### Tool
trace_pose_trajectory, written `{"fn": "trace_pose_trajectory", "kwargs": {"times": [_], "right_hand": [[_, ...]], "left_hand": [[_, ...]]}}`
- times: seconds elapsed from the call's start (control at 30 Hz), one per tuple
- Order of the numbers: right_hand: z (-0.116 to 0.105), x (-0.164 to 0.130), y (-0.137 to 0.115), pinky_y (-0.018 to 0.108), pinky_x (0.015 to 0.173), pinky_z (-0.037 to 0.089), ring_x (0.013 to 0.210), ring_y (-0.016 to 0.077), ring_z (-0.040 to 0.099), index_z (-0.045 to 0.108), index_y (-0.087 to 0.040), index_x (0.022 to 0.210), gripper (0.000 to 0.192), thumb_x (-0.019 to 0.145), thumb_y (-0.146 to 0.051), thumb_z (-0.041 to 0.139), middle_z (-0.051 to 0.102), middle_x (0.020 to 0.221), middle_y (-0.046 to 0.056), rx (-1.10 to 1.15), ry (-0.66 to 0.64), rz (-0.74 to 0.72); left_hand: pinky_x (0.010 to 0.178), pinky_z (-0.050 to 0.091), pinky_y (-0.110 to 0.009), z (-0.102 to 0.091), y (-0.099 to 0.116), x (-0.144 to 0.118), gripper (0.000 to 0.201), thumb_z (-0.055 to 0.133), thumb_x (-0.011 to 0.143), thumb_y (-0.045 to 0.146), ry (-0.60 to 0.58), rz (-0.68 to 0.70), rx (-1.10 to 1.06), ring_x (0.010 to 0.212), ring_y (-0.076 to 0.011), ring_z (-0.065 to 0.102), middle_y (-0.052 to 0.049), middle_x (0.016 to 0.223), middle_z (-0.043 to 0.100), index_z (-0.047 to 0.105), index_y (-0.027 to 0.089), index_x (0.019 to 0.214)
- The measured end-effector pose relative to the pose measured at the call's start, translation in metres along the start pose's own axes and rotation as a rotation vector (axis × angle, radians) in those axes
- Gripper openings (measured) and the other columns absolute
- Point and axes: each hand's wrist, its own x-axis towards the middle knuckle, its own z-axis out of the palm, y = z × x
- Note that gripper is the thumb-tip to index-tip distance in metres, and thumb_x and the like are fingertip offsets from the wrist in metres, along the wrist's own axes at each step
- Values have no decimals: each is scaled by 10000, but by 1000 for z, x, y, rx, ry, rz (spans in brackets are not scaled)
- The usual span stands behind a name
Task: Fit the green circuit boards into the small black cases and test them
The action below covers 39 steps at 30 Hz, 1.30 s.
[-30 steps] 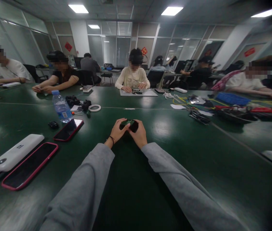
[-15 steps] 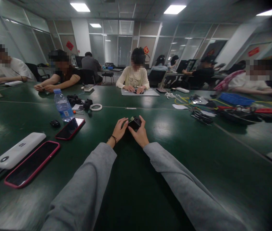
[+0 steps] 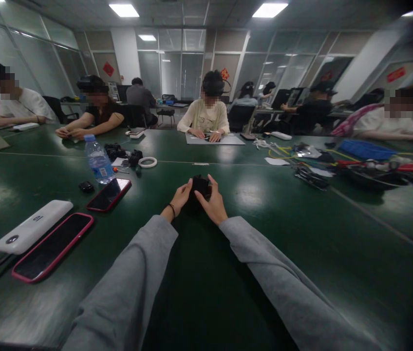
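Observation:
A small black box-shaped device [image 3: 200,184] is held up between my two hands, a little above the green table [image 3: 206,273]. My left hand [image 3: 181,196] closes on its left side, thumb and fingers against the edge. Round the right side wraps my right hand [image 3: 213,199], with the thumb across the near face and the fingers behind. A dark, plain face of the device points towards me; its exact kind is too small and dark to tell. The far side is hidden.
To the left lie a phone with a red case [image 3: 55,247], a white power bank [image 3: 33,226], another phone [image 3: 109,194] and a water bottle [image 3: 99,161]. A white tape roll [image 3: 147,162] is farther back. Cables and a blue tray [image 3: 367,149] sit right. Several people sit around.
The black device has been turned in my hands: its light greenish part no longer shows, and a plain dark face does. My left fingers have closed in against it.

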Motion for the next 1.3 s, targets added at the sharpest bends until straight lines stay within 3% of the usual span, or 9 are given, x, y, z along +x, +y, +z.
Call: {"fn": "trace_pose_trajectory", "kwargs": {"times": [0.23,0.4,0.47,0.63,0.77,0.97,1.17,1.3], "right_hand": [[0,3,6,426,922,447,1037,227,567,178,-231,1444,736,837,-490,502,539,1196,95,23,-59,52],[8,1,14,462,1053,315,1294,258,336,39,-176,1455,961,752,-494,611,279,1424,144,37,-171,-33],[10,0,14,460,1051,319,1289,262,338,32,-170,1447,989,731,-492,634,238,1433,163,33,-173,-45],[10,-1,10,397,859,478,991,216,568,166,-179,1349,800,755,-464,620,503,1159,136,105,-126,21],[8,0,8,350,828,487,929,184,575,273,-195,1227,639,756,-448,623,540,1069,86,142,-106,6],[5,1,5,379,887,456,1003,209,537,451,-190,1132,438,800,-453,562,535,1087,90,30,-117,-57],[2,0,1,363,886,461,1038,206,531,406,-209,1220,450,841,-428,511,515,1160,95,80,-23,-48],[1,3,10,347,823,495,942,183,575,321,-220,1292,528,849,-451,490,551,1084,81,199,-7,77]], "left_hand": [[777,479,-289,3,-4,2,547,565,732,595,5,-61,-139,852,-172,616,-93,930,661,627,145,1037],[744,478,-272,-1,-4,6,511,621,696,571,73,-102,-165,811,-157,611,-86,902,659,643,138,967],[715,480,-268,-3,-3,7,513,630,689,569,76,-131,-184,786,-152,610,-86,900,660,644,137,966],[664,484,-259,-5,-1,6,543,604,706,583,20,-132,-223,751,-149,613,-89,874,661,632,131,1005],[662,479,-251,-4,0,6,524,598,713,582,17,-130,-214,725,-136,605,-81,855,659,629,131,979],[644,487,-264,-3,2,7,523,590,705,603,125,-167,-237,692,-138,605,-60,847,652,596,177,1008],[539,483,-260,-8,-3,14,547,561,696,647,191,-216,-312,579,-129,590,-30,750,631,597,184,987],[583,507,-275,-14,-6,18,573,483,752,652,155,-238,-421,689,-161,637,-76,848,664,596,168,1037]]}}
